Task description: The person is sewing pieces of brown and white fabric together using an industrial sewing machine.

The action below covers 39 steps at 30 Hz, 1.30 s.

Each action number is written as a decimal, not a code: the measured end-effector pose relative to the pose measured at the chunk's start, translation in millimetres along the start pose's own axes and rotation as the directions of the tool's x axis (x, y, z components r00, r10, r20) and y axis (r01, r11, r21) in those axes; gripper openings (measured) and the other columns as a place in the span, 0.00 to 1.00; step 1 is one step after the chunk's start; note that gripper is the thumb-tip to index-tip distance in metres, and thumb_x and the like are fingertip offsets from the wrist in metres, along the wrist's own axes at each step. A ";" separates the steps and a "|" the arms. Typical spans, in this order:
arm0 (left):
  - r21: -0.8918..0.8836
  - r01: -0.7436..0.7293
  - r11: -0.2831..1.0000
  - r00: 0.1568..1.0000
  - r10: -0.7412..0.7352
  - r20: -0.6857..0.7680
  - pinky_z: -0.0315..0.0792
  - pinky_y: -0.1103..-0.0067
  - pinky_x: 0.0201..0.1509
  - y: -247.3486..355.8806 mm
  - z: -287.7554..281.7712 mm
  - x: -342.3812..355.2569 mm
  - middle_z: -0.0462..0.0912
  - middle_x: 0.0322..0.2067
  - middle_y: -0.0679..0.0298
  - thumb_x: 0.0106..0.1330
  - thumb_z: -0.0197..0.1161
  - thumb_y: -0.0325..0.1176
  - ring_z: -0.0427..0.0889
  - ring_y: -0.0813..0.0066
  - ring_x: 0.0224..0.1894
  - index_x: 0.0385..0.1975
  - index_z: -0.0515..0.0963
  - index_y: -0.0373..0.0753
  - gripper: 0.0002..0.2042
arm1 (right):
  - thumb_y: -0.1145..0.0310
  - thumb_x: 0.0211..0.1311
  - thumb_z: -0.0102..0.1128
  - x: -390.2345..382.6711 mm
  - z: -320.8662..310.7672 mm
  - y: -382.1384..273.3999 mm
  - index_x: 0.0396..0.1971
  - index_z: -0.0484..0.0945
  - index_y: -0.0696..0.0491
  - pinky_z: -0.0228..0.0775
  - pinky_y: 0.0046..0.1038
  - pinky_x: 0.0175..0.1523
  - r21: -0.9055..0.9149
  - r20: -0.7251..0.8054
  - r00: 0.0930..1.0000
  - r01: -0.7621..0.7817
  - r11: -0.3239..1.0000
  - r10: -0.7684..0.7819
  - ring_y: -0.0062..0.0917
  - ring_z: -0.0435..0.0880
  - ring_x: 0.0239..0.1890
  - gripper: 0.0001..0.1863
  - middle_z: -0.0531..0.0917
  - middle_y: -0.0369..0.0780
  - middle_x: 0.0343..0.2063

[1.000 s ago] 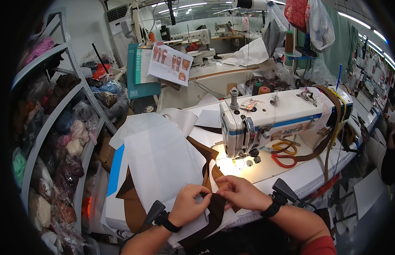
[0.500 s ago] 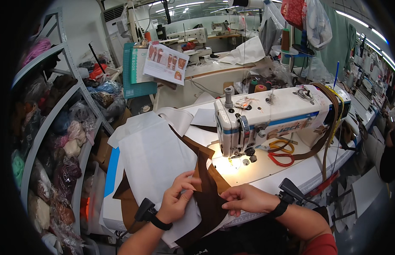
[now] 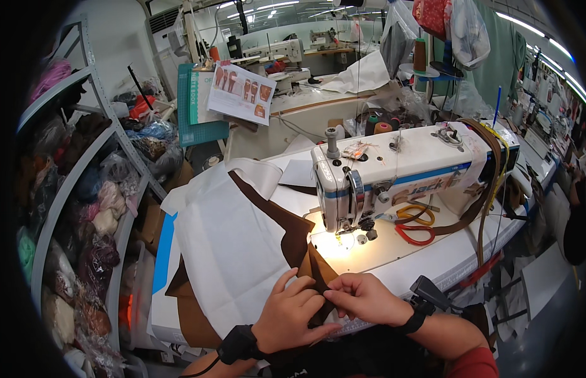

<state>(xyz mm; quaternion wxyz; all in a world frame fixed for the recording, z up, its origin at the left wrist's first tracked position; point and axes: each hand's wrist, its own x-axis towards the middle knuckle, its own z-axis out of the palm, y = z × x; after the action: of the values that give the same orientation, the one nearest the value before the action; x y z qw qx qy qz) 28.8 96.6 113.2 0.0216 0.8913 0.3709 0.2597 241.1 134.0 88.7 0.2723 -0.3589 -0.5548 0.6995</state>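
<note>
My left hand (image 3: 293,312) is low at centre on the layered fabric, fingers apart and slightly bent, touching a folded brown piece. Just right of it, my right hand (image 3: 363,296) pinches the edge of that brown fabric (image 3: 321,271). A large white sheet (image 3: 227,246) lies to their left over brown pieces (image 3: 201,331), with a dark brown strip (image 3: 280,217) along its right edge. The white sewing machine (image 3: 400,176) stands beyond my right hand, its lamp lighting the plate (image 3: 337,252). Red-handled scissors (image 3: 413,242) and yellow-handled scissors (image 3: 419,220) lie beside it.
A metal shelf (image 3: 126,217) of bagged materials runs along the left. A clipboard with papers (image 3: 239,94), another worktable with machines (image 3: 312,88), thread spools (image 3: 382,126) and hanging bags (image 3: 466,38) are behind. Brown straps (image 3: 491,183) drape over the machine's right end.
My left hand has moved right and down toward my right hand, which keeps pinching brown fabric. The brown pieces between my hands are now folded differently, and the view has shifted slightly.
</note>
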 end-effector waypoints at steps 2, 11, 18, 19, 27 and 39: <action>0.076 0.035 0.997 0.999 -0.035 0.004 0.65 0.56 0.64 -3.5 1.1 0.4 0.80 0.27 0.62 0.54 0.75 0.53 0.79 0.62 0.43 0.24 0.80 0.38 0.22 | 0.64 0.73 0.61 -0.5 -0.4 -1.0 0.44 0.79 0.59 0.70 0.15 0.24 0.004 -0.009 1.000 0.000 1.000 0.000 0.12 0.81 0.23 0.12 0.82 0.32 0.24; 0.234 0.227 0.945 0.942 -0.275 0.194 0.67 0.54 0.62 3.0 -20.9 -11.3 0.78 0.21 0.61 0.54 0.74 0.51 0.80 0.61 0.38 0.19 0.80 0.36 0.21 | 0.63 0.73 0.61 -3.9 -2.6 2.2 0.46 0.78 0.60 0.68 0.17 0.23 0.035 -0.060 0.998 -0.025 0.999 0.027 0.12 0.80 0.22 0.14 0.82 0.32 0.23; -0.068 0.099 0.993 0.991 -0.105 -0.085 0.74 0.61 0.52 -5.6 8.3 -11.6 0.82 0.31 0.55 0.55 0.63 0.27 0.82 0.51 0.40 0.31 0.78 0.32 0.07 | 0.61 0.73 0.60 -0.1 -2.2 7.9 0.43 0.81 0.59 0.70 0.20 0.27 -0.109 -0.052 0.990 0.126 0.986 -0.133 0.15 0.81 0.24 0.14 0.84 0.34 0.25; -0.068 0.102 0.992 0.991 -0.108 -0.083 0.74 0.61 0.52 -6.9 6.7 -18.0 0.82 0.31 0.55 0.55 0.63 0.27 0.82 0.51 0.40 0.31 0.78 0.32 0.07 | 0.61 0.72 0.60 -0.4 -12.7 11.1 0.40 0.83 0.58 0.72 0.23 0.29 -0.206 -0.075 0.975 0.192 0.960 -0.211 0.19 0.82 0.24 0.14 0.85 0.35 0.26; -0.792 0.547 0.271 0.584 -0.802 0.129 0.64 0.79 0.29 -38.5 -3.4 -37.2 0.74 0.22 0.72 0.80 0.52 0.40 0.67 0.86 0.27 0.31 0.77 0.30 0.19 | 0.63 0.55 0.72 -27.2 -36.6 14.3 0.27 0.82 0.51 0.68 0.38 0.45 -0.911 -0.054 0.857 0.168 0.376 -0.513 0.38 0.77 0.38 0.09 0.80 0.39 0.27; -0.327 0.423 0.845 0.853 -0.493 -0.171 0.70 0.74 0.30 7.4 -12.2 3.1 0.78 0.24 0.55 0.66 0.67 0.27 0.76 0.64 0.23 0.30 0.78 0.29 0.08 | 0.66 0.62 0.66 -26.3 -24.5 -7.1 0.29 0.79 0.56 0.75 0.33 0.40 -0.568 -0.195 0.959 0.058 0.821 -0.203 0.35 0.84 0.33 0.09 0.84 0.43 0.28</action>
<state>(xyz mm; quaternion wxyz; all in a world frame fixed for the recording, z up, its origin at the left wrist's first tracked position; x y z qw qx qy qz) 29.5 91.4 126.8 0.1613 0.7242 0.5338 0.4056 276.3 129.5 97.8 0.2704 -0.4676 -0.7194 0.4366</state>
